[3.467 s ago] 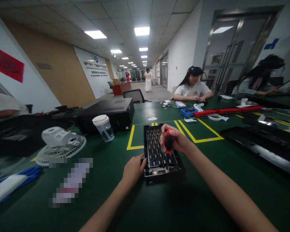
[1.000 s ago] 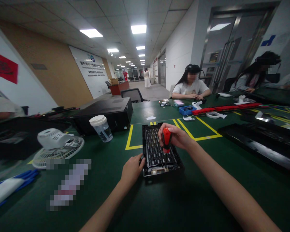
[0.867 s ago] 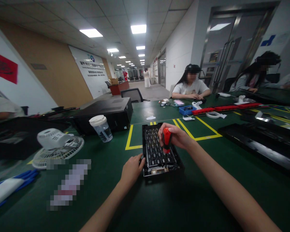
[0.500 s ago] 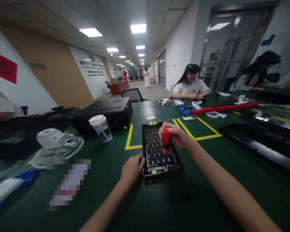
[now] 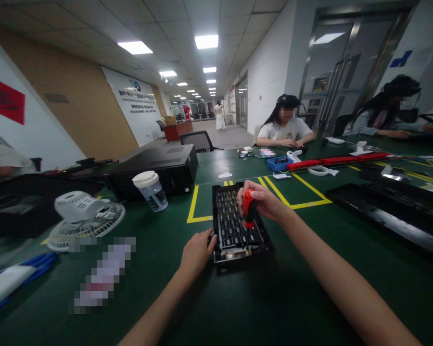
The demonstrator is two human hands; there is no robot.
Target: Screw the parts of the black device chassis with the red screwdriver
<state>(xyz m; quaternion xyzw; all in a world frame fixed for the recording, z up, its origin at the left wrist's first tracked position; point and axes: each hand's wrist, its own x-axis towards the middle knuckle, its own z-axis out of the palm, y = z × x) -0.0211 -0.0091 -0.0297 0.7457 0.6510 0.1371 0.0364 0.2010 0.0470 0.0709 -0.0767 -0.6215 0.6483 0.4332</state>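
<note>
On the green bench (image 5: 216,310): one screwdriver (image 5: 249,206), one black panel (image 5: 226,226), two hands

Screwdriver: one, red and black, positioned over the near end of the panel. Long axis close to upright, handle end up, shaft pointing down; contact at the tip cannot be confirmed.

Panel: one, lying flat, long axis running away from the wearer.

Right hand (image 5: 262,199): grip wrapped around the screwdriver's handle. Left hand (image 5: 197,254): thumb touching the panel's left edge; how far its grip closes cannot be told.

Also counted: one lidded cup (image 5: 150,191), one white fan (image 5: 80,207) and one black case (image 5: 157,168), all left of the panel; one blue tray (image 5: 277,165) beyond it, to the right.
</note>
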